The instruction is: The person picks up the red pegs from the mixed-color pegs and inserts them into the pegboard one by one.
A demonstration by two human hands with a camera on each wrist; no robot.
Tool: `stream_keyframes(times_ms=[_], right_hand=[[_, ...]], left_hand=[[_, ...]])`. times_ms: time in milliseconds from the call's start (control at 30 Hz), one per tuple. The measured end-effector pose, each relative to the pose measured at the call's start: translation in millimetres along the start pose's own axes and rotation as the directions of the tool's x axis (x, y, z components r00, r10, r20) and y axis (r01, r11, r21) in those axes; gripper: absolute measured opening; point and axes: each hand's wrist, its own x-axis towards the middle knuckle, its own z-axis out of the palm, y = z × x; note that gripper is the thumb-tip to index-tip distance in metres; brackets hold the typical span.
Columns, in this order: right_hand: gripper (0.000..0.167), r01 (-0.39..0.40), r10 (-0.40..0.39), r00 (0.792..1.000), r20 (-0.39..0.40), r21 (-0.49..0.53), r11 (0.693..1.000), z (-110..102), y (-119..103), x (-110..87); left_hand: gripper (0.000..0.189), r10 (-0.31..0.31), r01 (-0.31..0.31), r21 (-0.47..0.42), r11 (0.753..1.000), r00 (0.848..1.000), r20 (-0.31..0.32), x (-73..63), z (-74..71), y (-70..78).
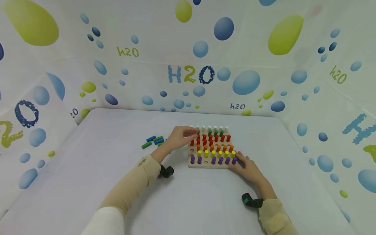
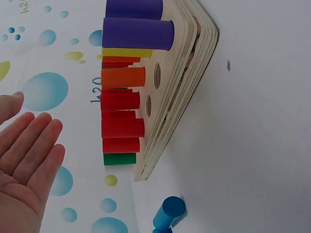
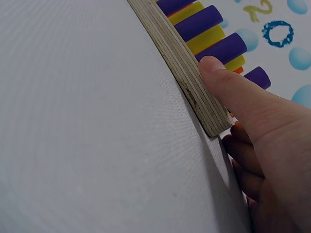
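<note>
A wooden pegboard (image 1: 211, 165) holds rows of colored pegs: purple (image 1: 220, 160), yellow (image 1: 220, 154), orange (image 1: 218, 148), red (image 1: 222, 138), green (image 1: 221, 133) and white (image 1: 215, 128). Several bare holes show among the rows. My left hand (image 1: 180, 137) hovers over the board's back left part, fingers extended. In the left wrist view, this hand (image 2: 24, 165) has nothing between thumb and fingers. At the front right corner, my right hand (image 1: 248, 168) grips the board. The right wrist view shows its thumb (image 3: 228, 80) on the front edge and the fingers curled beside the corner.
Loose blue (image 1: 151, 138) and green pegs (image 1: 146, 145) lie left of the board, partly behind the left arm. A purple peg (image 1: 159, 176) shows beside the black left wrist camera (image 1: 166, 171). A white cloth covers the table (image 1: 205, 202); a patterned sheet (image 1: 164, 39) hangs behind.
</note>
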Motion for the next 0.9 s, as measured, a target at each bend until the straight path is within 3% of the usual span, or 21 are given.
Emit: stream_keyframes(times_ms=[167,900], right_hand=[[0.079,-0.001,0.001,1.000,0.002,0.012,1.000,1,1,-0.4],[0.081,-0.005,0.005,1.000,-0.003,-0.008,1.000,2,5,2.3]], left_hand=[[0.033,-0.001,0.001,0.008,1.000,1.000,-0.005,-7.0,-3.6,-2.4],[0.033,-0.121,0.121,0.003,0.993,0.992,-0.038,-51.1,-26.4,-7.5]])
